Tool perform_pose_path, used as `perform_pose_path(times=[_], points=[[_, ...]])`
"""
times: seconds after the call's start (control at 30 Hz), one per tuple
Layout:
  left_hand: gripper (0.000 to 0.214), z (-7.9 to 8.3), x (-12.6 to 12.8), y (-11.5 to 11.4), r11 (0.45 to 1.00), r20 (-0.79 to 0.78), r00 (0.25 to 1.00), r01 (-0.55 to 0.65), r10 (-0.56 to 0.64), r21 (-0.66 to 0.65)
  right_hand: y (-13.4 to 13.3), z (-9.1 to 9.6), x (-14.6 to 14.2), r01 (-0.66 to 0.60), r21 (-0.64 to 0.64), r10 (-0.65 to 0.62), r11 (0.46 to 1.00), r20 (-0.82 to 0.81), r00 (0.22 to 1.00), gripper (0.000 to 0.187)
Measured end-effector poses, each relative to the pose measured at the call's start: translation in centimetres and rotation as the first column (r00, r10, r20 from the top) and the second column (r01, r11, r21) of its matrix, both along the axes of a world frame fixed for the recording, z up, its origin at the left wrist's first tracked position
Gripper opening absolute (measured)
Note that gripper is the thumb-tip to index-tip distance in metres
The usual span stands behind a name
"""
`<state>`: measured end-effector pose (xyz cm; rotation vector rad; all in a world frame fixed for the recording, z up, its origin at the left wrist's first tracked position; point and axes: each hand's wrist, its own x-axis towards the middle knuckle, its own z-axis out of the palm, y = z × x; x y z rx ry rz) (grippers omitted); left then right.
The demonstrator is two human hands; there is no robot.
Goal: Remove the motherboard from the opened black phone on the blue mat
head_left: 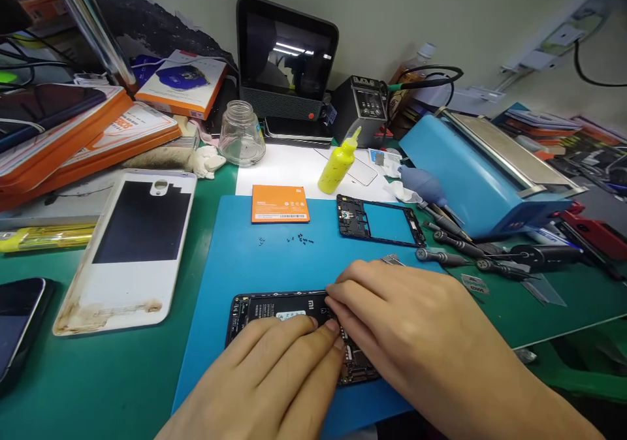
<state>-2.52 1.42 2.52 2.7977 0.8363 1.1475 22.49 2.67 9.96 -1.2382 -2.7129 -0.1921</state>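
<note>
An opened black phone (274,309) lies on a blue mat (235,264), its inside facing up. My left hand (274,375) rests on the phone's near edge, fingertips pressing its middle. My right hand (421,335) covers the phone's right half, fingertips meeting those of the left hand over the board. Whether a small part is pinched between the fingers is hidden. Beyond lie an orange battery (279,203), several tiny loose screws (298,238) and a black phone frame (379,220).
A white back cover (132,251) lies left on the green mat, a dark phone (17,322) at the left edge. Screwdrivers (455,247), a blue machine (484,172), a yellow bottle (337,162), a glass jar (241,133) and a dark screen (287,51) stand behind.
</note>
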Motion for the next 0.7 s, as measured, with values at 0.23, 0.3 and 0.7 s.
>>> perform_pose_path(times=[0.23,0.3,0.7], points=[[0.037,-0.2,0.1,-0.3,1.0,-0.017,1.0,0.025,-0.026,-0.017,-0.4,-0.4,-0.6,0.048,0.027,-0.047,0.998,-0.034,0.998,0.025],[0.035,-0.1,0.2,-0.4,1.0,0.004,1.0,0.011,-0.011,-0.002,-0.4,-0.4,-0.8,0.054,0.042,-0.052,0.998,-0.04,0.998,0.027],[0.034,0.1,0.4,-0.3,1.0,0.058,0.998,0.001,-0.001,-0.003,1.0,0.8,0.0,0.096,-0.137,-0.111,0.986,-0.101,0.989,0.027]])
